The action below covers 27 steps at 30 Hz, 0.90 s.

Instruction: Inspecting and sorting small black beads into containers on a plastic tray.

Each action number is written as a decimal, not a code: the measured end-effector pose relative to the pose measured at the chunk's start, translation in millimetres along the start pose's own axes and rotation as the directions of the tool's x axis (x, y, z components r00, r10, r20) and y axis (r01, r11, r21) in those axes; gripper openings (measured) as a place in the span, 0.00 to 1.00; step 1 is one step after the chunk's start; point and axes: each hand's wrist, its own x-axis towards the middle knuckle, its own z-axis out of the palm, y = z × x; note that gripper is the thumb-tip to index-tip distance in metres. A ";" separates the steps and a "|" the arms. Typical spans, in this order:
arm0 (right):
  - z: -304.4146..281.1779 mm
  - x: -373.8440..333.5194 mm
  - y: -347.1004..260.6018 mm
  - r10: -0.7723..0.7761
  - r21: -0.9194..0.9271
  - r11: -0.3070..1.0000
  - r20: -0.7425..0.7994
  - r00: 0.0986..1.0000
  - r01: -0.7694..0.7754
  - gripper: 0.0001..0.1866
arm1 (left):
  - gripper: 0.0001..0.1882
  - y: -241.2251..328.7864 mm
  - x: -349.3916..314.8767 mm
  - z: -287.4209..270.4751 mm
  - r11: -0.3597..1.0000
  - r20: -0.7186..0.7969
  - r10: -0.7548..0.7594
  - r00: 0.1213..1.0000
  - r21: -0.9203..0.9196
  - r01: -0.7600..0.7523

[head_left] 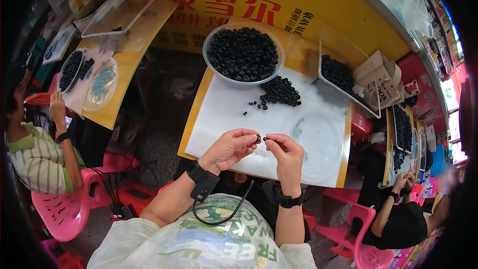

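Note:
My left hand (230, 148) pinches a small round black part (258, 139) between thumb and fingertips, just above the near edge of the white-covered table. Close beside it, my right hand (287, 153) has thumb and forefinger pressed together on something tiny and dark, too small to name. The two sets of fingertips almost meet. Beyond them lies a heap of black ring-shaped parts (280, 91), with several loose ones trailing to its left. A clear round bowl (207, 59) full of the same black parts stands behind the heap.
A shallow clear dish (318, 163) sits right of my hands. At the back right stands a clear bin (348, 97) of black parts, next to a paper bag (377, 77). People work at tables left and right, with pink chairs (62, 209) around. A yellow panel (343, 15) closes the back.

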 end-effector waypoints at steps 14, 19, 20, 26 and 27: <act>16.2 -8.8 -1.4 -0.310 -0.400 0.875 -0.029 0.950 0.273 0.07 | 0.10 -0.5 -0.8 2.6 0.988 -0.003 0.123 0.992 0.098 -0.122; 18.8 -10.9 2.3 -0.363 -0.447 0.837 -0.025 0.931 0.314 0.07 | 0.10 -1.7 -0.7 3.9 0.985 0.000 0.134 0.991 0.114 -0.133; 19.6 -10.6 1.9 -0.364 -0.446 0.837 -0.023 0.931 0.316 0.07 | 0.10 -1.9 -0.4 2.2 0.986 0.004 0.130 0.991 0.107 -0.130; 13.9 -9.5 3.7 -0.278 -0.377 0.887 0.022 0.960 0.265 0.07 | 0.10 1.9 0.0 -2.4 0.988 0.074 0.060 0.995 0.136 -0.070; 11.6 -9.5 4.9 -0.259 -0.364 0.895 0.044 0.965 0.257 0.07 | 0.11 3.4 -0.1 -2.5 0.986 0.082 0.043 0.996 0.156 -0.055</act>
